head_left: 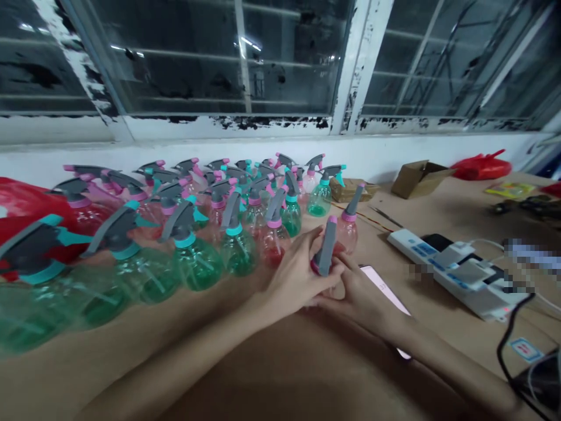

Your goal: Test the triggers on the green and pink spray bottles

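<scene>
Both hands are closed around one spray bottle with a grey and pink trigger head. My left hand grips it at the head and collar, while my right hand wraps round the clear body below. Fingers hide most of that body. Just behind stands another pink-collared spray bottle, upright and apart from the rest. To the left, green spray bottles with teal collars form a front row, and a pink spray bottle stands closest to my left hand.
Several more spray bottles crowd toward the wall. A phone lies beside my right forearm, and a white power strip with plugs and cables sits further right. Cardboard boxes and a red bag are at the back; another red bag is far left.
</scene>
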Available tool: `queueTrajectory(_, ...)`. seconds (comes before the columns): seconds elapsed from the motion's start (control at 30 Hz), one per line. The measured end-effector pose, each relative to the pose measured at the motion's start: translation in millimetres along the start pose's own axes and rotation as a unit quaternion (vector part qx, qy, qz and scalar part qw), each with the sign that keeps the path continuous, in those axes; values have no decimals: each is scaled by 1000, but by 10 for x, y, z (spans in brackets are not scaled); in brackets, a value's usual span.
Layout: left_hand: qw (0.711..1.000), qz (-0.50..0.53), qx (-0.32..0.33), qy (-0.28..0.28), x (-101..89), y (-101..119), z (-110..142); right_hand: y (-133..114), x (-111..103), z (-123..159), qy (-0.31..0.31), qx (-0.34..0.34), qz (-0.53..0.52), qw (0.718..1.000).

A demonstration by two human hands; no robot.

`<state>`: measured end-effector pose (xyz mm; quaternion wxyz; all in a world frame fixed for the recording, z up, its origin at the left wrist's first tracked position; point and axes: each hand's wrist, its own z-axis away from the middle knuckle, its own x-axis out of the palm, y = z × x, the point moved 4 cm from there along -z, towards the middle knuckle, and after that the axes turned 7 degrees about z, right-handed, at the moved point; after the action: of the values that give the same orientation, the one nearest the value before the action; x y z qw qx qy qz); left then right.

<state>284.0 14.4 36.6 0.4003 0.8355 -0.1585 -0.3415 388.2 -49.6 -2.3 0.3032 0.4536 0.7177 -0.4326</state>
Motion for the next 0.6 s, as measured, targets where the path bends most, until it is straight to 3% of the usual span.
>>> queueTrajectory(0.3,991,-78,-103,-24,-191,-219,386,391,-14,-227,41,60,22,997)
queueTrajectory(0.6,980,-79,-170,-62,-225,-311,538,470,39,-530,60,78,46,994)
